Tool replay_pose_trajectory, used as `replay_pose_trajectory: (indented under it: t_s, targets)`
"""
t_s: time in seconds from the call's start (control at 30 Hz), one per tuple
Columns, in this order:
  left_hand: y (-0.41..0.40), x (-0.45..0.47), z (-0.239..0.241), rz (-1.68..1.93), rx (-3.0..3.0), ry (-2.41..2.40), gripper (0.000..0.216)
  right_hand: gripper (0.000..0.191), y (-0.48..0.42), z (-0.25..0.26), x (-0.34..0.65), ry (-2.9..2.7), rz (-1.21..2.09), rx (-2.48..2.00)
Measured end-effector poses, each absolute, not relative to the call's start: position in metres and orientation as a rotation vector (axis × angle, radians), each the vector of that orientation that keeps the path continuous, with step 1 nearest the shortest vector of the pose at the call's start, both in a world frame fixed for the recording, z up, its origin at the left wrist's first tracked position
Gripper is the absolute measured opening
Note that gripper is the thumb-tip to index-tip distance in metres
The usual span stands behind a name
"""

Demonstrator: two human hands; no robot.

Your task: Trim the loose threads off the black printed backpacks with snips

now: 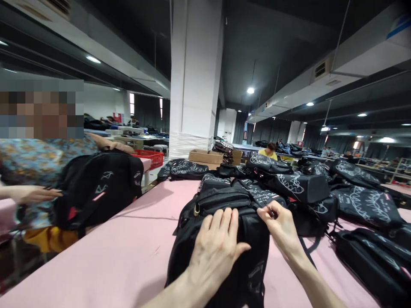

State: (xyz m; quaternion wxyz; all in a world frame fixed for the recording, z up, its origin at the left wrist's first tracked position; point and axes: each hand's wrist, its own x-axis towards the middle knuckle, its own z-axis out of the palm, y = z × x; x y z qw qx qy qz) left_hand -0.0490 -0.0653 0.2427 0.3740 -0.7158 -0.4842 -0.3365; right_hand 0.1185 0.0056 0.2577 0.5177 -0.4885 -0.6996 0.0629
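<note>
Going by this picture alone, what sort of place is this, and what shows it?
Probably a bag factory or workshop: similar black bags crowd a long pink table, another person holds one more, and a cardboard box stands beyond.

Solid black on backpack point(257, 248), lower centre; plain pink on worktop point(128, 244); white scribble print on black bags point(366, 207), right; red on crate point(154, 159), left of centre.

A pink table point(96, 265) which carries many black bags

In the near middle of its surface lies a black backpack point(253, 244); behind it and to its right is a heap of black bags with white drawings point(366, 207), where some bags rest upon others; one more dark bag point(372, 259) lies at the near right, and at the far edge lie some flatter bags point(183, 169)
</note>
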Motion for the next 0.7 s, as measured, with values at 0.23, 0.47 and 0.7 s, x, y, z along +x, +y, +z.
replay_pose_trajectory:
  t_s: [0.23, 0.47, 0.7]
  targets:
    - [-0.075, -0.064, 0.231, -1.007, -1.911, -1.073, 0.026, 0.016, 0.022, 0.28, 0.116, -1.901, 0.108, -1.189]
    - [-0.094, -0.096, 0.235, -0.952, -2.012, -1.097, 0.028, 0.036, 0.026, 0.3, 0.09, -1.935, 0.695, -0.824]
    - [-0.083, -0.118, 0.262, -0.573, -2.289, -1.569, 0.079, 0.035, 0.015, 0.289, 0.064, -1.659, 0.829, -0.758]
